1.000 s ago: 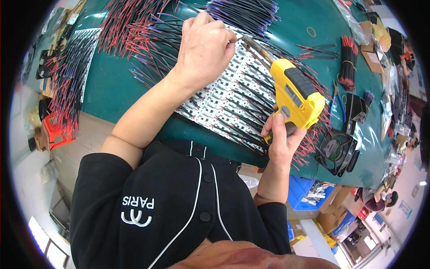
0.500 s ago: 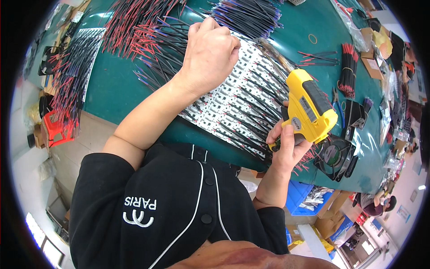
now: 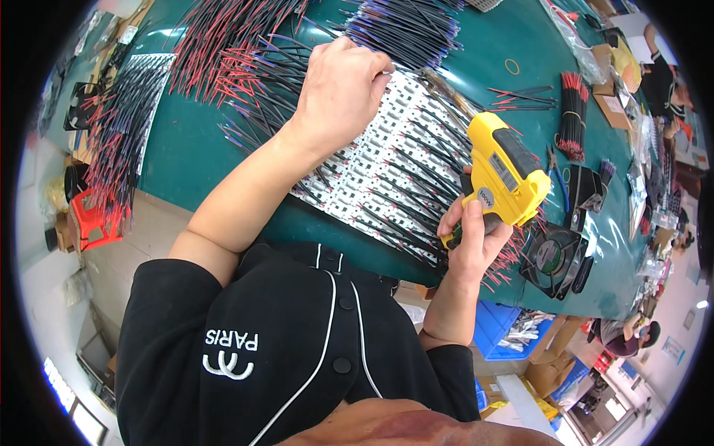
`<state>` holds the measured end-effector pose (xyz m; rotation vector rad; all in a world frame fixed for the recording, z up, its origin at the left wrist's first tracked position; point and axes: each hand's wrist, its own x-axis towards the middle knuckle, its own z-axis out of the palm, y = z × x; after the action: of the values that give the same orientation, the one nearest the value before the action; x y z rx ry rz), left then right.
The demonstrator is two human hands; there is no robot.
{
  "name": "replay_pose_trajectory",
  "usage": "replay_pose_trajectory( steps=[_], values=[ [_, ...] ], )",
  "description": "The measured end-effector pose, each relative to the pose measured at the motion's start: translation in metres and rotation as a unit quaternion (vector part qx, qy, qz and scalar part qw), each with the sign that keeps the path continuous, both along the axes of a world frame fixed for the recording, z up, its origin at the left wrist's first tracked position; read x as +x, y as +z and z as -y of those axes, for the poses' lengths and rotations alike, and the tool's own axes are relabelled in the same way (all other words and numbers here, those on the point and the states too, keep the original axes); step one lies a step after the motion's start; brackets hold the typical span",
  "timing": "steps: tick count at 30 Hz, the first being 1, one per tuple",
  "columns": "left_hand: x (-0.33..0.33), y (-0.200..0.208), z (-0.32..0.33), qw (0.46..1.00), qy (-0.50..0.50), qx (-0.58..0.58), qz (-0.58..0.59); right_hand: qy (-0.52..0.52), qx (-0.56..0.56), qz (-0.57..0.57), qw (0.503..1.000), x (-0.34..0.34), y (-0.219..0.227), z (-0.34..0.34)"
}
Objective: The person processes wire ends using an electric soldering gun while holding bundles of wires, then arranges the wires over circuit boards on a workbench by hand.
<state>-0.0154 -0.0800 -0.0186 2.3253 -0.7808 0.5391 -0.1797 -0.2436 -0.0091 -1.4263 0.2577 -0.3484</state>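
A white panel of small circuit boards [image 3: 355, 184] lies on the green table, with black wires [image 3: 416, 189] fixed across its right part. My right hand [image 3: 480, 241] is wrapped round the handle of a yellow soldering gun [image 3: 508, 169]. The gun's metal tip end [image 3: 439, 83] reaches over the far end of the panel. My left hand [image 3: 338, 95] hovers over the panel's far left part with its fingers pinched together near that tip. Whatever the pinch holds is hidden behind the fingers.
Loose red-tipped wires [image 3: 216, 56] and a blue-tipped bundle [image 3: 405, 33] lie at the far side. A second wired panel [image 3: 156, 97] is at left. A tied wire bundle [image 3: 572, 115], pliers [image 3: 558, 178] and a black fan [image 3: 552, 260] lie at right. A blue bin [image 3: 491, 338] stands below.
The table and panel sit slightly further left in the view. My hands and the soldering gun have shifted slightly with them; both grips look the same.
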Motion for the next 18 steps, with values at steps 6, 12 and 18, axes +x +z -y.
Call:
replay_pose_trajectory(
  steps=[6, 12, 18],
  values=[
    [0.0018, 0.003, 0.0022, 0.999, 0.008, 0.047, -0.019, 0.002, -0.013, -0.008, 1.0, 0.0015, -0.0003, -0.0032],
    [0.0043, 0.0002, 0.0041, 0.998, 0.009, 0.054, -0.02, -0.01, -0.021, -0.009, 1.0, 0.0028, -0.002, -0.0046],
    [0.0023, 0.0036, 0.0007, 0.999, 0.013, 0.031, -0.022, 0.007, -0.005, -0.015, 1.0, 0.0017, -0.0032, -0.0018]
  ],
)
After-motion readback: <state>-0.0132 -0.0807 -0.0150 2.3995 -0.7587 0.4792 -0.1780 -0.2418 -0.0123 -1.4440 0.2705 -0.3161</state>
